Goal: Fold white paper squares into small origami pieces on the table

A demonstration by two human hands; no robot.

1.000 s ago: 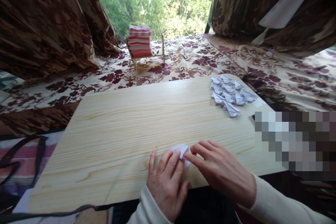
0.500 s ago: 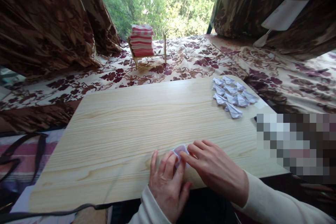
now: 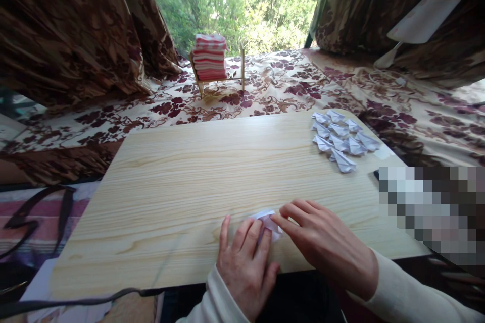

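Note:
A small white folded paper [image 3: 270, 221] lies near the front edge of the light wooden table [image 3: 182, 181]. My left hand [image 3: 245, 267] rests on the table with its fingers pressed down on the paper's left side. My right hand [image 3: 329, 245] comes in from the right, its fingertips pressing the paper's right part. Most of the paper is hidden under both hands. A pile of several folded white paper pieces [image 3: 343, 139] sits at the table's far right corner.
A small wooden rack with a red-and-white striped stack [image 3: 209, 58] stands on the flowered cloth [image 3: 280, 86] behind the table. Brown patterned curtains [image 3: 68, 25] hang on both sides of a window. A dark cable [image 3: 94, 300] runs along the table's front left edge.
Both hands stay on the small paper, with the fingers shifting slightly over it. The camera view has drifted a little, so everything sits slightly further right in the frame.

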